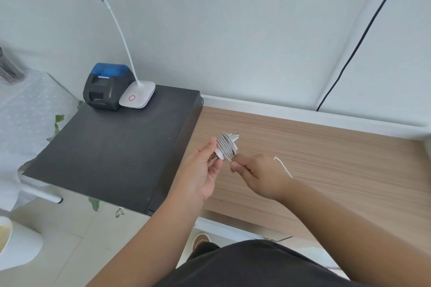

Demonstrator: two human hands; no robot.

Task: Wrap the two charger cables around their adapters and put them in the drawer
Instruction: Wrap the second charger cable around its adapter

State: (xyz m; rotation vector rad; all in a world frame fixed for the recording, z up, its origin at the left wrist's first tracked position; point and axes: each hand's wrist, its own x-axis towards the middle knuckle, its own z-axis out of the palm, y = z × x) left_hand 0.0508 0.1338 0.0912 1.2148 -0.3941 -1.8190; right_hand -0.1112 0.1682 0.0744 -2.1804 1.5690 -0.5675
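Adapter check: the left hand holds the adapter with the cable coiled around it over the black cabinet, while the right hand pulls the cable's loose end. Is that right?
Not quite. The head view shows the left hand holding the adapter over the wooden desk, not the black cabinet. The rest stands: the cable is coiled around it, and the right hand pulls its loose end.

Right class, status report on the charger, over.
Left hand holds adapter, cable mostly wound. Right hand pinches the cable's loose end. Nothing blocking; no drawer visible.
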